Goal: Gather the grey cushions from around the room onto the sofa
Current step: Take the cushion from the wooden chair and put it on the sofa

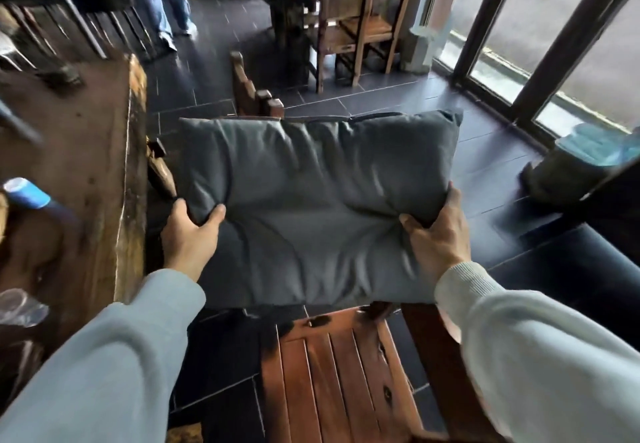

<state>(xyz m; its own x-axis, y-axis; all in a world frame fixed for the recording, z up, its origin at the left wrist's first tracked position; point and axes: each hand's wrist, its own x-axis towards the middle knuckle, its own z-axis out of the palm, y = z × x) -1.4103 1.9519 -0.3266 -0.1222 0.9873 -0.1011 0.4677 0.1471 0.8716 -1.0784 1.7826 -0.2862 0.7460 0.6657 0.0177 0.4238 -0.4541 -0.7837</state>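
A grey rectangular cushion [311,200] fills the middle of the view, held up flat above a wooden slatted chair seat [339,373]. My left hand [190,238] grips its near left edge, thumb on top. My right hand [436,231] grips its near right edge, fingers pressed into the fabric. Both arms wear pale blue-grey sleeves. No sofa is in view.
A thick wooden table [69,172] runs along the left with a blue-capped bottle [27,193] on it. Another wooden chair back [252,93] stands just beyond the cushion. Further chairs and a table [346,27] stand at the back. Glass doors [554,44] on the right. A person's legs [166,3] far left.
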